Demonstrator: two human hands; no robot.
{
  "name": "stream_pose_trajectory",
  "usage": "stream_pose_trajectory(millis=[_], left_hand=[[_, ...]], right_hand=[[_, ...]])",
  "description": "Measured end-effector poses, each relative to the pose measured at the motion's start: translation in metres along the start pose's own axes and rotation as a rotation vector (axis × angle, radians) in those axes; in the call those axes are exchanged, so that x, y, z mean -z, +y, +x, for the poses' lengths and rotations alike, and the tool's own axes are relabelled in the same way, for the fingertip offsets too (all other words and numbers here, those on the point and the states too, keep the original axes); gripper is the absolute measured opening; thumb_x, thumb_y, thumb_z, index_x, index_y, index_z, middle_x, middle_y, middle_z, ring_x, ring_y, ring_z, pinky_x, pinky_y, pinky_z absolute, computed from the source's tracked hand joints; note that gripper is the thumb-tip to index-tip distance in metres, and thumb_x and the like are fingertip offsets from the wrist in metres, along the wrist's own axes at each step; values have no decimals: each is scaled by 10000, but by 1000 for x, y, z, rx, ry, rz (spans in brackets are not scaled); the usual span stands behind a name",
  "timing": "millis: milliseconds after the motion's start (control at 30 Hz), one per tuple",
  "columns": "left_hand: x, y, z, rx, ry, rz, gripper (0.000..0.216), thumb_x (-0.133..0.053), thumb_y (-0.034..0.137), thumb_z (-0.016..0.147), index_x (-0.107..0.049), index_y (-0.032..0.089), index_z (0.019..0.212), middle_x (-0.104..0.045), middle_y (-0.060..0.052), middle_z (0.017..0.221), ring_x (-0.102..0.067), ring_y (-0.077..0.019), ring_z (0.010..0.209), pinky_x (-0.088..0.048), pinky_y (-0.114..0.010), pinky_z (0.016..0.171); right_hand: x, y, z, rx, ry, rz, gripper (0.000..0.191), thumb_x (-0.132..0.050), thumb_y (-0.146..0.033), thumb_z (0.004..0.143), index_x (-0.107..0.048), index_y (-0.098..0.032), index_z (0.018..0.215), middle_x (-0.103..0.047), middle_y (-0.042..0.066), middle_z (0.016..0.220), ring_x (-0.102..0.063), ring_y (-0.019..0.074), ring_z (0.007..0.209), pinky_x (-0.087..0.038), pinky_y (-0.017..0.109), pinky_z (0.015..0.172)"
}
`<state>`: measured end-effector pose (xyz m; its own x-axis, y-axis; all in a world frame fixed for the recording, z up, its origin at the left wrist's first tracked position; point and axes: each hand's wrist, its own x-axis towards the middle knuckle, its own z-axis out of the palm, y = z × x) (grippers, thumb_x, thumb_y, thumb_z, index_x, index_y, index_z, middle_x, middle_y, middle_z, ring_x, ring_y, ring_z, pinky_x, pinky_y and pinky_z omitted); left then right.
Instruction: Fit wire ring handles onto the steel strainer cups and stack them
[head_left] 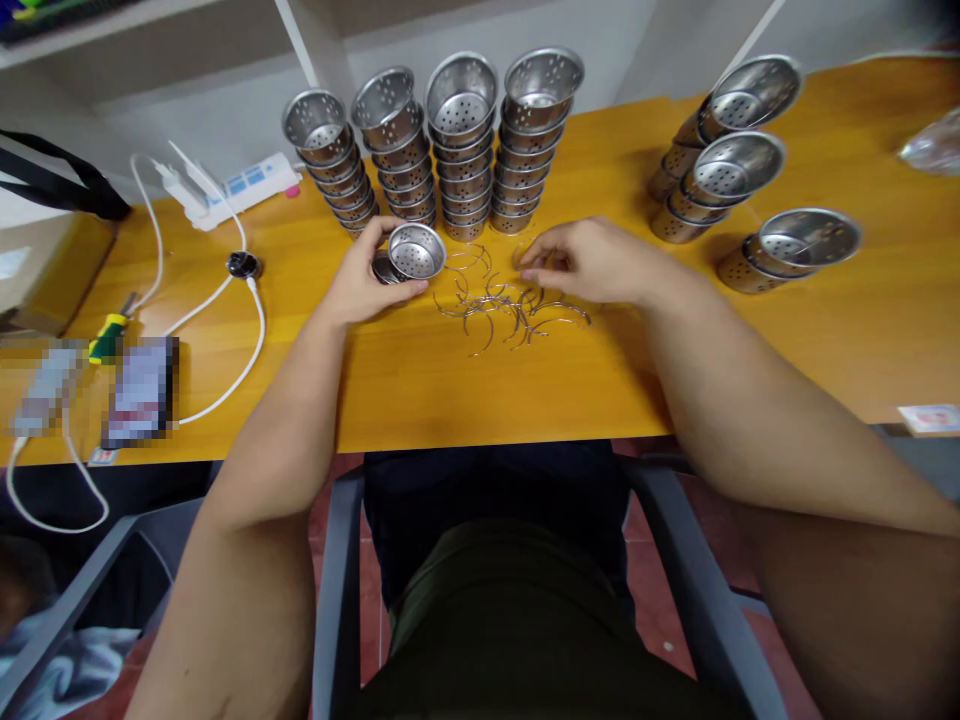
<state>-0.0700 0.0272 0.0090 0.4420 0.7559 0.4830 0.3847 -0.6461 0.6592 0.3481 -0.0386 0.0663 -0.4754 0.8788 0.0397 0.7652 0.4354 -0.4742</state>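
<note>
My left hand [365, 272] is wrapped around a small perforated metal strainer cup [417, 251], its mouth tilted up towards me. A darker metal part shows beside the cup under my fingers; whether it belongs to the same cup I cannot tell. Just to the right, a loose pile of thin curved wire pieces [499, 305] lies on the table. Over the right end of this pile, my right hand [581, 262] is closed with thumb and fingertips near each other. Anything between those fingertips is too fine to make out.
Several tall stacks of perforated cups [461, 150] stand behind my hands, with shorter tilted stacks [735, 165] at right. Left are a power strip [244, 190], white cables, a screwdriver [111, 335], a blurred device [141, 390] and a cardboard box [56, 265]. A plastic bag [934, 145] lies far right.
</note>
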Motion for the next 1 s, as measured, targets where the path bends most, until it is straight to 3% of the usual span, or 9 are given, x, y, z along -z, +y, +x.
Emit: stream_pose_trajectory(millis=[167, 400, 533, 767, 1000], left_hand=[[8, -28, -5, 47, 21, -71, 1228, -1136, 1085, 663, -717, 300, 1509, -840, -139, 1464, -882, -399, 1383, -790, -568, 1208], [5, -37, -4, 39, -9, -107, 1223, -1152, 1087, 636, -690, 355, 1501, -880, -69, 1432, -896, -329, 1247, -825, -540, 1036], [-1, -26, -5, 61, -5, -126, 1285, -1130, 1116, 620, -687, 299, 1508, -858, -143, 1485, -904, -392, 1345, -798, -582, 1158], [-2, -20, -5, 93, -4, -151, 1287, -1127, 1129, 604, -667, 320, 1493, -834, -137, 1491, -899, -385, 1361, -779, -549, 1205], [-5, -14, 0, 45, 65, -71, 1232, -1134, 1088, 672, -664, 322, 1514, -799, -135, 1535, -826, -426, 1513, -724, -589, 1349]], right_hand=[[-18, -5, 5, 86, -94, -36, 31, -901, -240, 1162, -929, -250, 1169, -960, 87, 1141, -870, 301, 962, -634, 423, 929], [-30, -21, 4, 60, -98, -285, 202, -786, -109, 1092, -820, -266, 971, -886, 86, 1052, -818, 327, 976, -530, 432, 829], [-28, -20, 2, 89, -89, -279, 155, -774, -124, 1103, -828, -256, 1042, -864, 112, 1133, -796, 329, 1011, -536, 434, 868], [-22, -9, 1, 133, -59, -110, 154, -781, -108, 1085, -813, -251, 1038, -865, 66, 1050, -767, 276, 916, -547, 408, 906], [-17, -9, 2, 137, -48, -59, 131, -800, -131, 1093, -832, -249, 1044, -900, 73, 1102, -809, 286, 955, -576, 412, 926]])
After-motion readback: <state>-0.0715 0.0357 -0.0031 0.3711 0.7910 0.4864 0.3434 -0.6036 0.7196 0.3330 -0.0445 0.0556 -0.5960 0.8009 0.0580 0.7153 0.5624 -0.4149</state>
